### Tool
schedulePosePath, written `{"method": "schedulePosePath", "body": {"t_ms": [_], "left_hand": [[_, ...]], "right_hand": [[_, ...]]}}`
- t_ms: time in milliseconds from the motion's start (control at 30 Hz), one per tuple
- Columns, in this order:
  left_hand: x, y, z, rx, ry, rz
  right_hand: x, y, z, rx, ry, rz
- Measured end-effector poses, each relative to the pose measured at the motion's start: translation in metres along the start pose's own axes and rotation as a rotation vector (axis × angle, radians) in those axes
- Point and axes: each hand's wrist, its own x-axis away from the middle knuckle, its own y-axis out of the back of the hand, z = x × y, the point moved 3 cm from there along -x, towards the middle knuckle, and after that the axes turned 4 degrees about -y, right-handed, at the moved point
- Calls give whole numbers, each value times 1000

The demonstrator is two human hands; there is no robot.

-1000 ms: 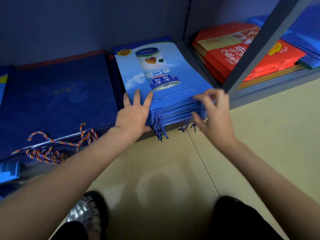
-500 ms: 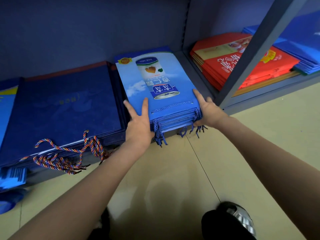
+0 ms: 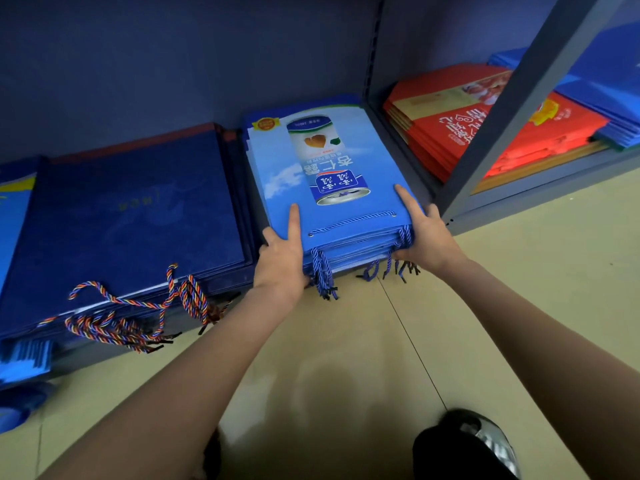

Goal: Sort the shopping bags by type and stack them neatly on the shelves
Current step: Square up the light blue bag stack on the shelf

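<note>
A stack of light blue shopping bags [image 3: 332, 188] printed with a can lies on the bottom shelf, its blue cord handles hanging over the front edge. My left hand [image 3: 280, 258] is at the stack's front left corner. One straight digit lies on the top bag and the other fingers press against the left side. My right hand [image 3: 426, 240] mirrors this at the front right corner, with one straight digit on top and the rest against the right side. A stack of dark blue bags [image 3: 131, 216] with multicoloured cords lies to the left.
Red bags [image 3: 460, 133] are stacked in the bay to the right, behind a grey shelf upright [image 3: 512, 109]. More blue bags [image 3: 609, 98] lie at the far right and far left [image 3: 17, 209]. Beige floor tiles [image 3: 346, 341] and a shoe [image 3: 467, 445] are below me.
My right hand came off the cord handles and settled on the stack's right corner. Both hands now bracket the light blue stack, and the view has come closer.
</note>
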Motion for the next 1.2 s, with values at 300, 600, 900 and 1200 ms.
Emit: {"method": "schedulePosePath", "body": {"t_ms": [300, 600, 900, 1200], "left_hand": [[16, -5, 5, -26, -6, -53], [-2, 23, 1, 68, -4, 1], [-9, 38, 3, 164, -30, 164], [-11, 38, -2, 144, -24, 131]], "right_hand": [[5, -4, 3, 4, 3, 62], [-30, 26, 20, 172, 94, 131], [-27, 33, 16, 285, 130, 214], [-21, 45, 11, 160, 202, 22]]}}
